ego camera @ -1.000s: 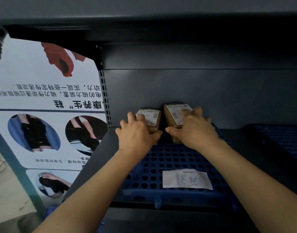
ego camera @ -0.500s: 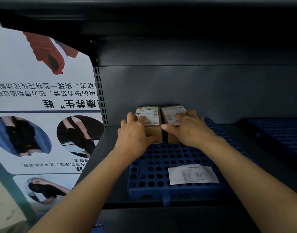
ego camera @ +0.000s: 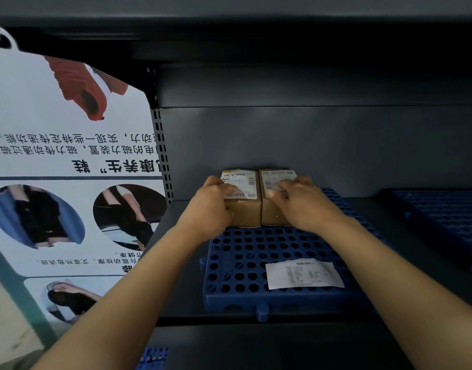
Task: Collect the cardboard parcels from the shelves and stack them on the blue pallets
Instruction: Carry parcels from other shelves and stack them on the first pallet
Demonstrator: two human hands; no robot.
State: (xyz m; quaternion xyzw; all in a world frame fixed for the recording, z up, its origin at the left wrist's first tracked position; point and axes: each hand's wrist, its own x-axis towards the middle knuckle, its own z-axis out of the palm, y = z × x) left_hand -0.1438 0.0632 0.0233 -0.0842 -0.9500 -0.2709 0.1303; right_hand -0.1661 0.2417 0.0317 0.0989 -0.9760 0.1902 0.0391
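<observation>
1. Two cardboard parcels stand side by side at the back of the blue pallet (ego camera: 256, 263). The left parcel (ego camera: 247, 213) and the right parcel (ego camera: 272, 216) touch along their inner faces, just in front of the shelf's dark back wall (ego camera: 323, 145).
2. The left hand (ego camera: 207, 209) grips the left parcel, fingers curled over its top edge and palm against its outer side. The right hand (ego camera: 305, 204) holds the right parcel the same way, fingers bent across the label on top.
3. The front of the pallet is open apart from a paper slip (ego camera: 304, 275) lying flat near its front right corner. A strip of bare shelf (ego camera: 181, 263) runs between the pallet's left edge and the perforated upright (ego camera: 163, 156).
4. A second blue pallet (ego camera: 443, 217) sits well apart to the right, with dark shelf between the two.
5. A second ago the parcels leaned apart with a gap between them. Half a second ago they were nearly together, and now they stand square and flush. Both hands keep the same hold throughout.
6. The poster (ego camera: 56, 156) beside the upright hangs upside down. Its large Chinese heading includes the characters 康养生 and 鞋, above round photographs of legs and shoes.
7. Each parcel carries a white shipping label with barcodes. The print on both, and on the slip, is too small to read.
</observation>
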